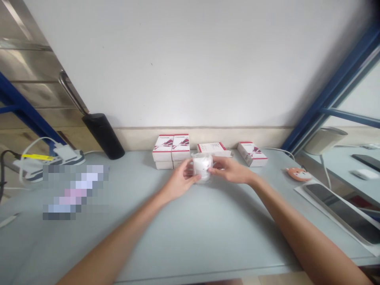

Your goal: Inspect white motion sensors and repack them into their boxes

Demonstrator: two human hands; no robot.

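Between my two hands is a small white item in clear plastic wrap (202, 168), held above the table; its exact kind does not show. My left hand (179, 180) grips its left side, thumb across the front. From the right, my right hand (230, 169) pinches it with thumb and fingers. Just behind lies a white and red box (212, 148) with a flap sticking out at its right end. Several similar boxes (171, 148) are stacked in two columns beyond my left hand. Another such box (252, 153) rests to the right of my right hand.
A black cylinder (103, 136) stands against the wall at the left. Power strips with plugs (63, 156) and a blurred-out object (75, 192) are on the left side. At right lie an orange item (298, 174) and a dark flat device (341, 211) on the grey table (190, 237).
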